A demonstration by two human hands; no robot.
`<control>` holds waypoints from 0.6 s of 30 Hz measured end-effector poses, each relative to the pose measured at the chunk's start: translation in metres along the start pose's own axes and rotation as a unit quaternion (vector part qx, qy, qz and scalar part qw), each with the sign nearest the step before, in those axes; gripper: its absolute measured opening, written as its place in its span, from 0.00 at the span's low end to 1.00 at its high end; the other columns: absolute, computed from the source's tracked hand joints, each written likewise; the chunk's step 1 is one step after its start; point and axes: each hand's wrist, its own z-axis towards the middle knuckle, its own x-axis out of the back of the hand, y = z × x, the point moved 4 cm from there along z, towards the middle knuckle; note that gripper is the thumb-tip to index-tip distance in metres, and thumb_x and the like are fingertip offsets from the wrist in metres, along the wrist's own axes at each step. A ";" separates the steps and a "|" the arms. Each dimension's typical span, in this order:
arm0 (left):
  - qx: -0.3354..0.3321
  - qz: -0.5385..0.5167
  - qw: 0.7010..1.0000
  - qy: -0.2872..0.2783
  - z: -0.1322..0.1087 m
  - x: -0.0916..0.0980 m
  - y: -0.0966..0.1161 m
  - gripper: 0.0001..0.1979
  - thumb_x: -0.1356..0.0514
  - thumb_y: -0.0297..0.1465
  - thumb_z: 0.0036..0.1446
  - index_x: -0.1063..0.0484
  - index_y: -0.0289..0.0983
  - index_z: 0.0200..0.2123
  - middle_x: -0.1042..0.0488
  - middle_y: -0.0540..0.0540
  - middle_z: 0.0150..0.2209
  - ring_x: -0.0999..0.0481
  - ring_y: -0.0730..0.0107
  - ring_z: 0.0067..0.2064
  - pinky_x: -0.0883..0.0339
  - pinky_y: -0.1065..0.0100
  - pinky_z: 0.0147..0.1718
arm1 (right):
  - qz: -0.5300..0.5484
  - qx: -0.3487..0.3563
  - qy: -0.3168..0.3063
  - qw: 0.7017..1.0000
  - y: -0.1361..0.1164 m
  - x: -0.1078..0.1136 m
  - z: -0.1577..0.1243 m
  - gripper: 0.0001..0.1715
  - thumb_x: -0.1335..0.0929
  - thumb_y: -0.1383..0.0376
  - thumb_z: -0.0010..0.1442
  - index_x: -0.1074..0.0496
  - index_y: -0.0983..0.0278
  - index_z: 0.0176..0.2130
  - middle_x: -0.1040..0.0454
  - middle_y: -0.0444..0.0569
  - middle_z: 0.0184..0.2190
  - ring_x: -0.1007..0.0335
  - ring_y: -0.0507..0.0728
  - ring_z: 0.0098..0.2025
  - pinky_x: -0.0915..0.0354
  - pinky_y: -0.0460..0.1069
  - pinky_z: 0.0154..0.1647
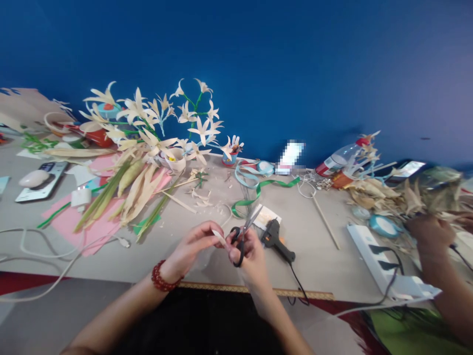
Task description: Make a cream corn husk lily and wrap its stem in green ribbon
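Observation:
Between the fingertips of my left hand (199,241) is a small pale petal-shaped strip (219,236), held close in front of me above the table edge. My right hand (253,256) has black-handled scissors (241,246) hooked on its fingers, the blades pointing up and away. Its thumb and fingertips meet the lower end of the strip, so both hands touch it. Right of the scissors lies a black glue gun (276,240), its nozzle end by a white pad (266,217). Small pale scraps (202,198) are scattered on the table beyond my hands.
Pale husk flowers (201,130) stand at the back left, above dried corn husks (138,202) and pink paper (88,229). Green ribbon (254,195) curls mid-table. A white power strip (373,256) sits at the right, near another person's hand (424,229). A ruler (295,293) lines the front edge.

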 end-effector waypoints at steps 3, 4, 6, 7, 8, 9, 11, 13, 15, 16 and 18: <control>-0.009 0.075 0.996 -0.049 0.005 0.006 0.019 0.09 0.40 0.36 0.59 0.24 0.37 0.36 0.26 0.43 0.35 0.28 0.63 0.40 0.35 0.67 0.42 | -0.041 -0.043 -0.079 0.995 -0.007 0.001 0.003 0.24 0.23 0.57 0.45 0.39 0.60 0.33 0.31 0.41 0.27 0.38 0.50 0.26 0.41 0.45 0.26; -0.001 0.116 0.989 -0.090 0.007 0.005 0.025 0.09 0.39 0.36 0.58 0.24 0.36 0.34 0.26 0.44 0.35 0.28 0.62 0.39 0.35 0.67 0.41 | -0.051 -0.054 -0.101 0.992 -0.009 0.002 0.003 0.23 0.24 0.58 0.45 0.39 0.60 0.33 0.31 0.41 0.27 0.38 0.49 0.26 0.41 0.45 0.27; -0.010 0.188 0.969 -0.159 0.011 0.003 0.035 0.09 0.38 0.36 0.57 0.23 0.37 0.32 0.25 0.44 0.33 0.27 0.63 0.37 0.34 0.67 0.40 | -0.068 -0.068 -0.132 0.987 -0.013 0.003 0.005 0.21 0.24 0.61 0.46 0.39 0.60 0.33 0.31 0.41 0.27 0.39 0.49 0.26 0.41 0.45 0.27; -0.016 0.214 0.960 -0.180 0.013 0.002 0.038 0.08 0.37 0.36 0.56 0.23 0.38 0.31 0.24 0.45 0.33 0.26 0.64 0.36 0.33 0.67 0.40 | -0.074 -0.070 -0.142 0.985 -0.016 0.003 0.007 0.20 0.25 0.62 0.47 0.38 0.61 0.33 0.31 0.41 0.27 0.39 0.49 0.26 0.41 0.45 0.28; -0.024 0.233 0.953 -0.193 0.014 0.001 0.039 0.08 0.37 0.36 0.56 0.22 0.38 0.30 0.23 0.45 0.33 0.26 0.64 0.36 0.33 0.67 0.40 | -0.078 -0.068 -0.149 0.983 -0.018 0.003 0.008 0.20 0.25 0.63 0.47 0.38 0.61 0.33 0.31 0.41 0.28 0.38 0.49 0.27 0.41 0.45 0.28; -0.029 0.245 0.948 -0.200 0.015 0.001 0.039 0.08 0.37 0.36 0.56 0.22 0.38 0.30 0.23 0.45 0.33 0.26 0.64 0.36 0.33 0.67 0.40 | -0.078 -0.065 -0.151 0.983 -0.020 0.003 0.010 0.19 0.25 0.63 0.47 0.38 0.61 0.33 0.31 0.41 0.28 0.38 0.49 0.27 0.41 0.45 0.29; -0.025 0.253 0.946 -0.202 0.016 0.000 0.036 0.08 0.36 0.36 0.55 0.22 0.38 0.30 0.23 0.45 0.33 0.26 0.65 0.36 0.33 0.67 0.39 | -0.073 -0.056 -0.146 0.985 -0.023 0.002 0.013 0.21 0.24 0.63 0.47 0.39 0.61 0.33 0.31 0.41 0.28 0.38 0.49 0.28 0.41 0.45 0.29; 0.010 0.232 0.953 -0.193 0.015 0.000 0.028 0.08 0.36 0.36 0.55 0.23 0.37 0.30 0.25 0.46 0.31 0.28 0.67 0.33 0.35 0.69 0.36 | -0.064 -0.046 -0.130 0.988 -0.024 0.002 0.017 0.22 0.23 0.62 0.46 0.39 0.60 0.32 0.31 0.40 0.27 0.38 0.50 0.28 0.41 0.45 0.29; 0.059 0.171 0.971 -0.154 0.013 0.000 0.019 0.09 0.35 0.36 0.54 0.24 0.36 0.29 0.26 0.48 0.29 0.30 0.70 0.30 0.37 0.70 0.32 | -0.060 -0.035 -0.094 0.993 -0.022 0.004 0.020 0.23 0.23 0.60 0.47 0.39 0.60 0.32 0.31 0.41 0.28 0.38 0.50 0.28 0.41 0.45 0.28; 0.075 0.132 0.981 -0.120 0.012 0.001 0.016 0.09 0.35 0.36 0.53 0.25 0.36 0.29 0.27 0.49 0.27 0.30 0.71 0.29 0.37 0.71 0.32 | -0.060 -0.030 -0.071 0.995 -0.020 0.007 0.020 0.23 0.23 0.58 0.48 0.39 0.60 0.33 0.31 0.41 0.29 0.38 0.50 0.27 0.41 0.44 0.27; 0.074 0.057 0.995 -0.031 0.012 0.004 0.012 0.09 0.34 0.35 0.52 0.26 0.35 0.28 0.28 0.50 0.25 0.31 0.72 0.29 0.37 0.70 0.33 | -0.066 -0.026 -0.035 0.997 -0.015 0.012 0.019 0.22 0.24 0.54 0.51 0.38 0.60 0.33 0.31 0.43 0.30 0.40 0.49 0.26 0.43 0.44 0.24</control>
